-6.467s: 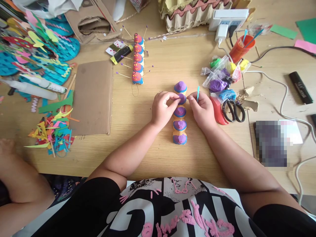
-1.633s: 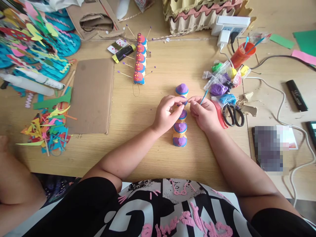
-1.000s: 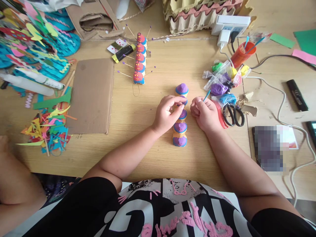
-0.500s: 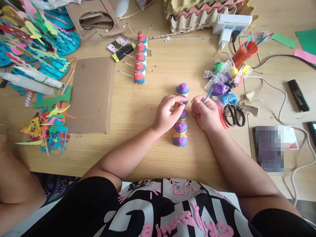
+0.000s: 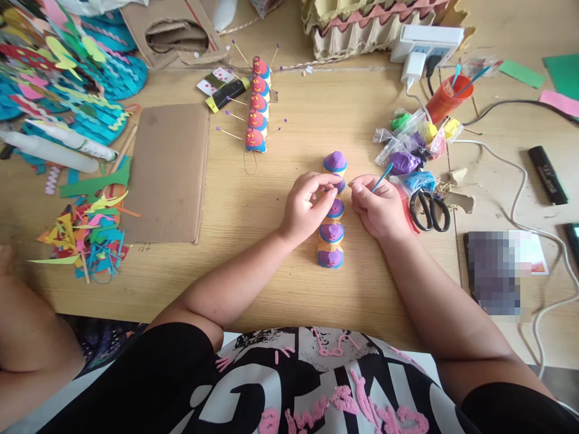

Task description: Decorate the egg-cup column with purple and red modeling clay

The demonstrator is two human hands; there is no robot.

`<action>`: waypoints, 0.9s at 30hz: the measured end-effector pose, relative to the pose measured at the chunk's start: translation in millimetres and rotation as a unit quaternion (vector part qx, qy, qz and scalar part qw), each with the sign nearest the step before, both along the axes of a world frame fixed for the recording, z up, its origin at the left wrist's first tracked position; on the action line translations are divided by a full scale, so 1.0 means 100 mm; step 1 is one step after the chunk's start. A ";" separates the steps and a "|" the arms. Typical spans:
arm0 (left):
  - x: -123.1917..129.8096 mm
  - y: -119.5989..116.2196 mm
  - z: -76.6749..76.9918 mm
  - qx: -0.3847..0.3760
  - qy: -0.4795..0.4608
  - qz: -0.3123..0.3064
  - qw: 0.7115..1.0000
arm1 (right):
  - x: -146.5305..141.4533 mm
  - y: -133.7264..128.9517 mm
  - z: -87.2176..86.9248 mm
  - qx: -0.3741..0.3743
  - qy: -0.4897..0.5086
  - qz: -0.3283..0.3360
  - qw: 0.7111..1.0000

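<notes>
A strip of egg-carton cups [image 5: 332, 232] lies lengthwise before me, its bumps capped in purple clay with blue rims and orange-yellow between. Over its second bump from the far end is my left hand [image 5: 304, 208], index finger and thumb tips close together; anything between them is too small to make out. Just right of the strip, my right hand [image 5: 379, 208] is closed around a thin blue modelling tool [image 5: 383, 176], which slants up from the fingers. Its index finger and thumb point toward the left hand. Small face marks show on some nearer bumps.
A finished-looking red-and-blue caterpillar [image 5: 257, 105] with pin-like legs stands farther back. Cardboard [image 5: 167, 175] and paper scraps [image 5: 97, 235] lie left. Bagged clay [image 5: 404, 161], black-handled scissors [image 5: 429, 211], an orange cup [image 5: 450, 99] and a white cable [image 5: 515, 205] are right.
My right index finger has stretched out a little toward the left hand, and the blue tool has shifted slightly right. My left hand has barely moved.
</notes>
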State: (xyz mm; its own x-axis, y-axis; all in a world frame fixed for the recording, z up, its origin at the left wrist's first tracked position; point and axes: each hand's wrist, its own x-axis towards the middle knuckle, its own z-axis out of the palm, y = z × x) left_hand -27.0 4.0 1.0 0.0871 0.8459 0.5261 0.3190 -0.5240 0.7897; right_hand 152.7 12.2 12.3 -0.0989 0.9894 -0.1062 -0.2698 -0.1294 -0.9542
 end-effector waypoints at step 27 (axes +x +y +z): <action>0.02 0.04 -0.07 -0.021 -0.034 0.083 0.996 | 0.01 0.01 0.01 -0.007 0.007 -0.001 1.000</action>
State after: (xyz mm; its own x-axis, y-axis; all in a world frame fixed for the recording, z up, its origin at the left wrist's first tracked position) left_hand -25.4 7.6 -5.5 -0.0904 0.8675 0.4891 0.3437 -0.4338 0.8329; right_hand 153.2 13.4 12.8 -0.0992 0.9880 -0.1188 -0.2839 -0.1425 -0.9482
